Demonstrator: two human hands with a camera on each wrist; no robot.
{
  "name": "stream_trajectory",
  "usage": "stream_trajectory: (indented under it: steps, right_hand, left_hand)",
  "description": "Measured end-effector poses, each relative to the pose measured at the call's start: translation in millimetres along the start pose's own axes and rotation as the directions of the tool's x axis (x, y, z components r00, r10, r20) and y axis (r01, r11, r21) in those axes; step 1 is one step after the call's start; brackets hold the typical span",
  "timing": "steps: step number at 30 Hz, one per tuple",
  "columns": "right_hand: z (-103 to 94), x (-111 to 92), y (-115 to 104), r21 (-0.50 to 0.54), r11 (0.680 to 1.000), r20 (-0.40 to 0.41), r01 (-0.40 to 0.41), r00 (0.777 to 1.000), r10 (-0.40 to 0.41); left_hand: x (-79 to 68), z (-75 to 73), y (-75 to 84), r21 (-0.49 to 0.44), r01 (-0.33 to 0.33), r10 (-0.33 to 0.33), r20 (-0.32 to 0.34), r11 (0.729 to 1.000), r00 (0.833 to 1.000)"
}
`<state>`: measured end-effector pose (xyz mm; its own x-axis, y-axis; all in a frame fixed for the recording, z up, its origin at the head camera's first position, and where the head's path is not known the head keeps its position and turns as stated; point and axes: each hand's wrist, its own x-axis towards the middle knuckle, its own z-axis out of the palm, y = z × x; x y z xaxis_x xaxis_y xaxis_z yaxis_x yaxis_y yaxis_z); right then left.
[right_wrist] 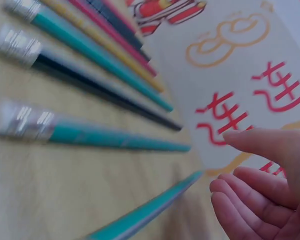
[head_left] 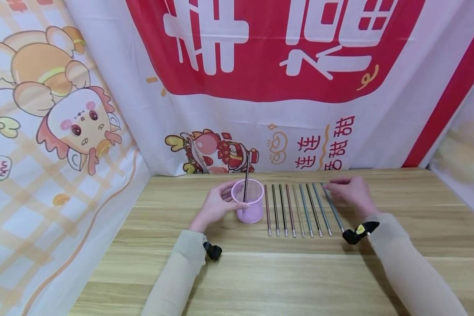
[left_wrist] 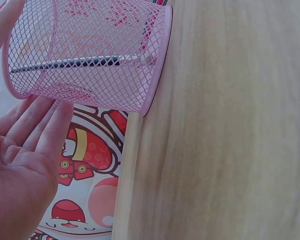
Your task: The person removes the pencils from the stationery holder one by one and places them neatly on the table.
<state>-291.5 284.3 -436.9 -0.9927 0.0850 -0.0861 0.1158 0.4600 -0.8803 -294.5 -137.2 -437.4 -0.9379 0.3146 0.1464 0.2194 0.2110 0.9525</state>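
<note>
A pink mesh pencil cup (head_left: 249,215) stands upright on the table, with one dark pencil (left_wrist: 85,62) leaning inside it, eraser end down. My left hand (head_left: 217,204) holds the cup from the left, thumb on the near side and fairly straight fingers against the far side. To the right of the cup, several pencils lie in a row, eraser ends toward me, among them a black pencil (head_left: 283,210). At the far tip of the rightmost blue-green pencil (right_wrist: 147,210) is my right hand (right_wrist: 265,185); its thumb and fingers are apart, with nothing seen between them.
The wooden table (head_left: 260,281) runs back to a white and red printed cloth (head_left: 268,114) hanging behind it. Another printed cloth (head_left: 55,175) hangs along the left side. Dark wrist cameras sit on both forearms.
</note>
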Motion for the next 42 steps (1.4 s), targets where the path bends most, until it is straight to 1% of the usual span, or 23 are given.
stream_trajectory:
  steps: [4, 9, 12, 16, 21, 26, 35, 42]
  right_hand:
    - [-0.8, -6.3, -17.6, 0.017, 0.999, -0.027, 0.046, 0.999, -0.046]
    - [6.4, -11.9, -44.0, 0.067, 0.996, -0.044, 0.053, 0.998, -0.05]
    - [16.7, -15.7, -61.9, 0.083, 0.994, -0.05, 0.077, 0.996, -0.073]
    - [32.8, -19.4, -83.3, 0.106, 0.984, -0.061, 0.141, 0.989, -0.135]
    - [53.6, -19.6, -102.9, 0.158, 0.971, -0.067, 0.181, 0.983, -0.172]
    - [75.9, -19.4, -115.8, 0.184, 0.961, -0.051, 0.205, 0.979, -0.199]
    - [112.7, -26.0, -133.3, 0.183, 0.945, 0.029, 0.273, 0.959, -0.283]
    - [136.9, -28.4, -138.7, 0.198, 0.94, 0.08, 0.278, 0.951, -0.298]
  left_hand:
    - [0.4, 0.2, -0.7, -0.003, 0.002, -0.002, -0.002, 1.0, 1.0]
    - [0.7, 0.3, -1.5, 0.005, -0.003, 0.003, -0.004, 1.0, 1.0]
    - [0.8, 0.4, -1.5, 0.014, -0.004, 0.004, -0.008, 1.0, 1.0]
    - [0.9, 0.2, -1.9, 0.015, -0.001, 0.002, -0.008, 1.0, 1.0]
    - [1.1, -0.2, -2.6, 0.006, -0.005, 0.005, 0.001, 1.0, 1.0]
    - [1.4, -0.4, -2.3, 0.002, -0.003, 0.003, 0.005, 1.0, 1.0]
    - [1.2, 0.0, -0.3, 0.011, -0.005, 0.005, 0.005, 1.0, 1.0]
    - [0.9, 0.0, -1.2, 0.0, 0.006, -0.006, -0.001, 1.0, 1.0]
